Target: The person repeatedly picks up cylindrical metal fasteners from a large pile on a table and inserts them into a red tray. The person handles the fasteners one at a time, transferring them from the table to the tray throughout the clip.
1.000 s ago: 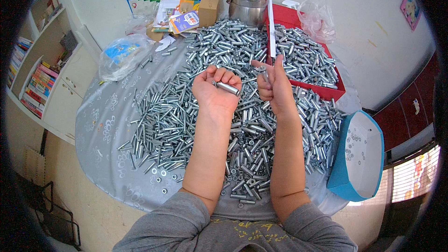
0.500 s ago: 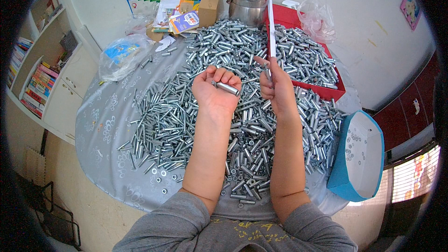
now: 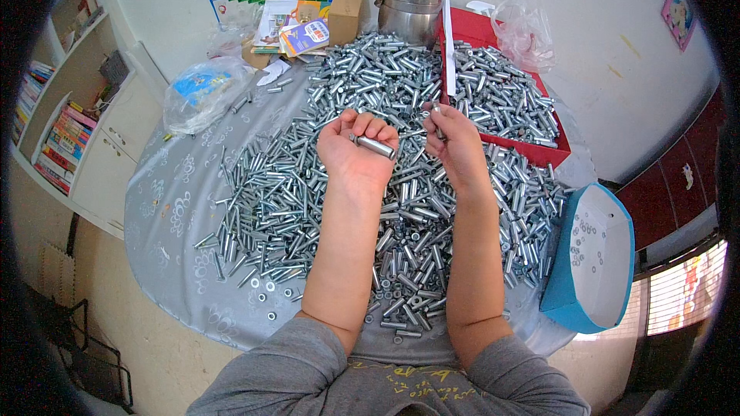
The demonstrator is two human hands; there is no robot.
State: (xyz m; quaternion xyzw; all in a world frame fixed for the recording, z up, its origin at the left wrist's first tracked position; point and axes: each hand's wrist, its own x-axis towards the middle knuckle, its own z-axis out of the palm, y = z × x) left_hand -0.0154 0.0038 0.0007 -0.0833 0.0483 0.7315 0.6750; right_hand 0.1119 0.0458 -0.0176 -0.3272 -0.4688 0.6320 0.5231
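Little has shifted: the left hand (image 3: 356, 150) still cups a metal sleeve (image 3: 375, 145) in curled fingers, the right hand (image 3: 456, 146) pinches a small bolt (image 3: 438, 122), hundreds more covering the surface (image 3: 173, 216) unassembled

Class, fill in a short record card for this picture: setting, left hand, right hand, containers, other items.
Setting: round table under a grey patterned cloth, heaped with silver metal sleeves
Left hand: palm up, fingers curled round one metal sleeve
Right hand: raised above the heap, pinching a small metal piece at the fingertips
Containers: red tray full of sleeves; blue-rimmed white tray with small washers; steel pot
Other items: clear plastic bag, cardboard box, booklets
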